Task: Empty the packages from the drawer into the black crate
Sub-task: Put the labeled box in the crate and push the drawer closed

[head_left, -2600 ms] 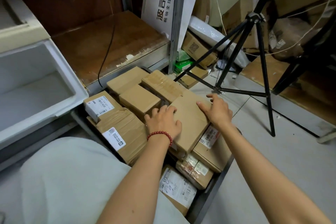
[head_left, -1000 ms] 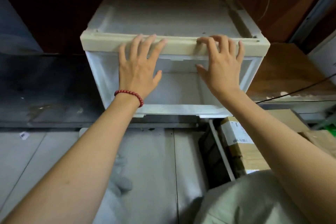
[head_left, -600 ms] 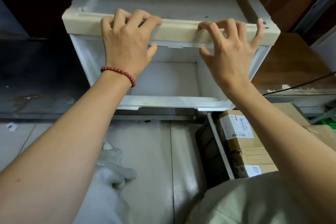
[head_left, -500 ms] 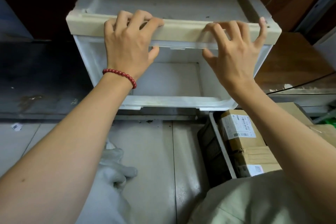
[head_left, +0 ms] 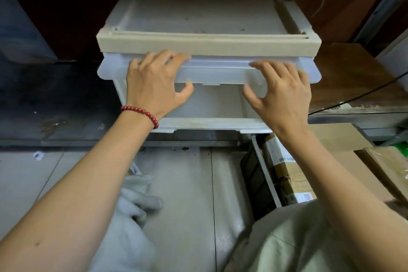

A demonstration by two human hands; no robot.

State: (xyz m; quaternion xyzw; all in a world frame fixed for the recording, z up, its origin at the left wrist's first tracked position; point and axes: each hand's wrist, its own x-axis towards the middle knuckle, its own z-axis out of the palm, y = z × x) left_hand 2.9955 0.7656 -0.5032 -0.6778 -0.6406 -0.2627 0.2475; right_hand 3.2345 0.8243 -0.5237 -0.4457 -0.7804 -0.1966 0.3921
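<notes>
Left hand [head_left: 154, 83] and right hand [head_left: 281, 93] grip the drawer [head_left: 220, 70] by its front lip, fingers over, thumbs under; drawer looks empty, packages [head_left: 284, 174] sit in black crate [head_left: 254, 179] near right, so emptying seems done.

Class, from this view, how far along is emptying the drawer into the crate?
Done: packages sit in the black crate, and none shows through the translucent drawer. In hand: the left hand and right hand grip its front lip. Left: apparently nothing to move.
</notes>
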